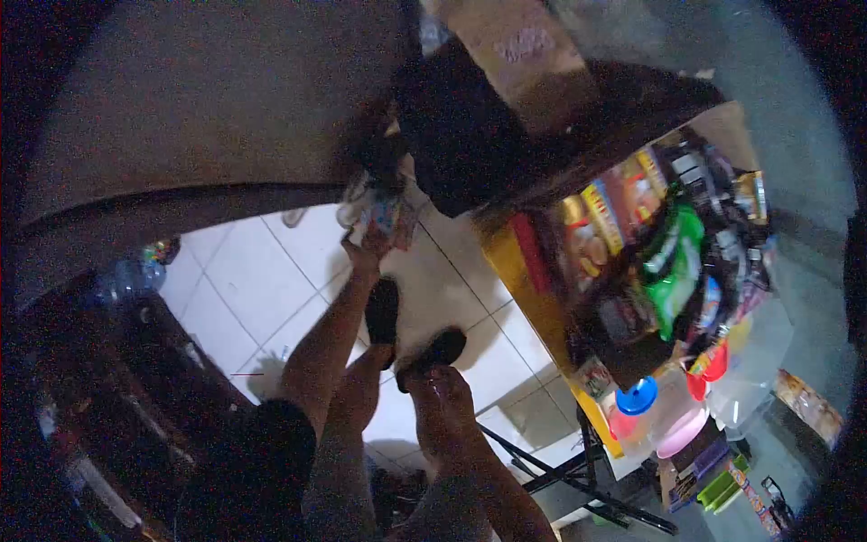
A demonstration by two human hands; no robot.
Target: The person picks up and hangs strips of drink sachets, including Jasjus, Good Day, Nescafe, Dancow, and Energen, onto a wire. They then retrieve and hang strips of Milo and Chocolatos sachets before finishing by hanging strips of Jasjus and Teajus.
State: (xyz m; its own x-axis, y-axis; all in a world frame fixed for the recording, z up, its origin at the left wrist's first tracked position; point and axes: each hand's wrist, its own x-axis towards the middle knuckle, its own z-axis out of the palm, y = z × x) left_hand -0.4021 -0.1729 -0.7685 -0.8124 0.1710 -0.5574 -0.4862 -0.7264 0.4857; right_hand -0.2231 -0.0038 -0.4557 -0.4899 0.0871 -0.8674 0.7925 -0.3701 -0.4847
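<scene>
My left arm stretches forward over the tiled floor, and its hand (pixel 368 246) is closed around a small, blurred packet (pixel 386 215) with blue and reddish printing. A dark object sits just beyond those fingers in shadow. My right forearm (pixel 506 501) comes in from the bottom right and lies along my right leg. What looks like my right hand (pixel 444 390) rests near the knee; shadow and blur hide its fingers. Below the arms are my feet in dark slippers (pixel 383 310).
On the right, a yellow-edged table (pixel 533 298) carries several snack packs, including a green bag (pixel 675 266), and containers with a blue lid (pixel 636 396). Black folding legs (pixel 578 483) stand beneath. A dark box (pixel 461 126) juts in above; plastic bottles (pixel 131 278) stand left.
</scene>
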